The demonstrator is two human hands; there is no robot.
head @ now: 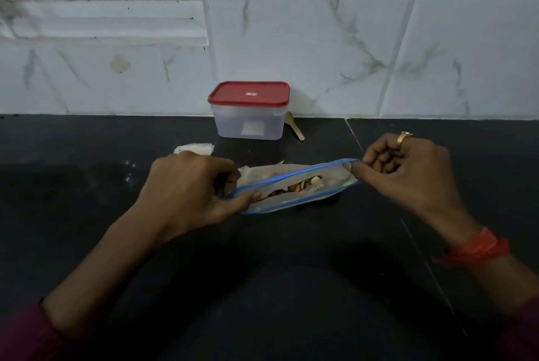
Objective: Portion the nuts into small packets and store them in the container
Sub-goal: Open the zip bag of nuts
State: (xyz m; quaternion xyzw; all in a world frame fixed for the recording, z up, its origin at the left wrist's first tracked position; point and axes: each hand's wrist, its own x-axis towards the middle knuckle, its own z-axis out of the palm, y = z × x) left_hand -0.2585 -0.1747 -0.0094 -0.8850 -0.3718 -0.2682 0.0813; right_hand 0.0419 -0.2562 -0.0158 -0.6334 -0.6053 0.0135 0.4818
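Centrally, a clear zip bag (pixel 281 200) with a blue closure strip sits low over the dark counter (pixel 87 214), mouth pulled open toward the camera; whether its base touches the surface cannot be told. Mixed nuts (pixel 300 184) show inside through the gap. Left hand (pixel 186 185) pinches the bag's left end, thumb on the near strip, fingers curled behind. Right hand (pixel 408 173) pinches the right end of the strip between thumb and curled fingers; a gold ring (pixel 404 136) on one finger, a red band (pixel 478 246) at the wrist. Behind the left hand, a small whitish packet or wrapper (pixel 194 148) lies flat. Further back, against the marbled tile wall (pixel 320 39), stands a translucent container (pixel 248 124), its red lid (pixel 249 93) on. A pale wooden spoon (pixel 294 127) leans just beside its right side.
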